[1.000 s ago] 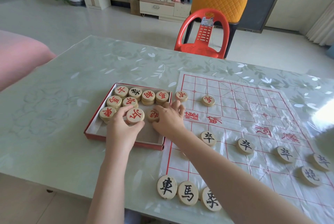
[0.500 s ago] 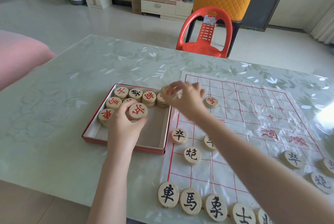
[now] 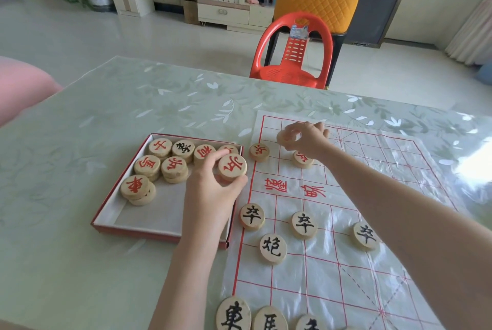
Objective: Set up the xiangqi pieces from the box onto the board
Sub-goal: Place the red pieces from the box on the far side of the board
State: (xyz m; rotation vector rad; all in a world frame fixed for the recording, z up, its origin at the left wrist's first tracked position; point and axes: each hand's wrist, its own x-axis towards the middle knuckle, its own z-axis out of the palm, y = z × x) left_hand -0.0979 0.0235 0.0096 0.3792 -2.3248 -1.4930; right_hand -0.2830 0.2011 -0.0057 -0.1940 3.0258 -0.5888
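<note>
A shallow red-edged box (image 3: 106,212) on the table holds several round wooden pieces with red characters (image 3: 149,167). My left hand (image 3: 210,191) is over the box's right side and pinches a red-character piece (image 3: 232,167), lifted above the rim. My right hand (image 3: 306,140) reaches over the far left of the plastic board (image 3: 372,263) and grips another wooden piece (image 3: 283,138) just above the grid. Two red-character pieces (image 3: 259,152) (image 3: 302,159) lie on the board's far rows. Black-character pieces (image 3: 252,216) stand on the near rows.
The table (image 3: 80,122) has a pale green leaf-pattern cover. A red plastic chair (image 3: 292,55) stands past its far edge, with a yellow chair behind it. A pink cushion (image 3: 21,87) is at the left. More black-character pieces line the near edge (image 3: 233,313).
My right hand carried its piece from beside the box out over the board's far left rows. My left hand lifted its red-character piece and moved right, toward the box's right wall.
</note>
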